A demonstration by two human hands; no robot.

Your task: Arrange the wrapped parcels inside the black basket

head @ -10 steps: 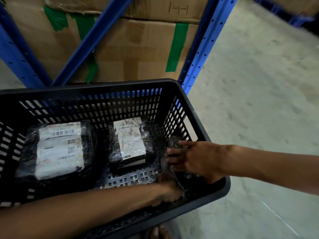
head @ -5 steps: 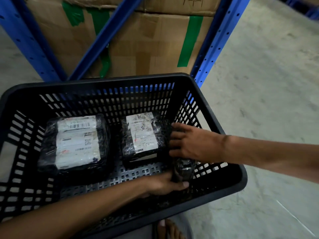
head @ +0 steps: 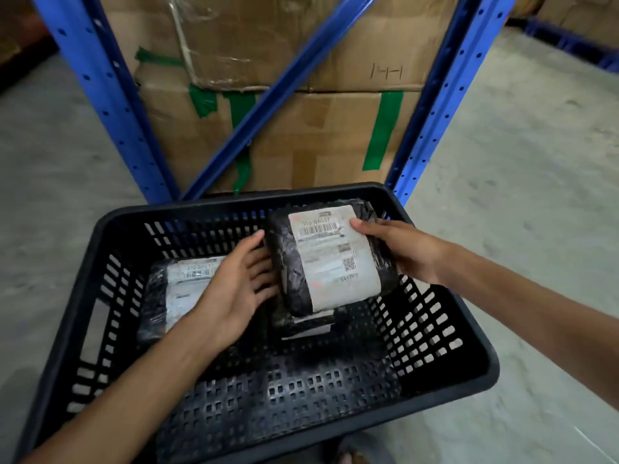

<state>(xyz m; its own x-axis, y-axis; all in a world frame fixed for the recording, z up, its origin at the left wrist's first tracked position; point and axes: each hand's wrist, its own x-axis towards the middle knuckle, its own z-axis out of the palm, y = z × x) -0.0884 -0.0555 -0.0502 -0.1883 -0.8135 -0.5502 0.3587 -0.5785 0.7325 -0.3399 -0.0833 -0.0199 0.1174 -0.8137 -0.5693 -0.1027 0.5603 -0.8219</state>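
Observation:
The black basket (head: 100, 329) stands on the floor in front of me. A black-wrapped parcel with a white label (head: 330, 259) is held tilted above the basket's middle. My right hand (head: 402, 252) grips its right edge with the thumb on the label. My left hand (head: 234, 286) rests with spread fingers against its left side. Beneath it lies a second parcel (head: 306, 324), mostly hidden. A third labelled parcel (head: 177, 289) lies flat at the basket's left, partly covered by my left hand.
A blue metal rack (head: 110, 105) with a diagonal brace stands just behind the basket, holding big cardboard boxes (head: 301, 135) with green tape. Grey concrete floor (head: 519, 182) lies on both sides. A foot (head: 351, 458) shows below the basket's near rim.
Both hands were low at the basket's right side on a dark parcel. That parcel is now lifted, label up, above the middle parcel. The view has tilted up and the basket sits lower.

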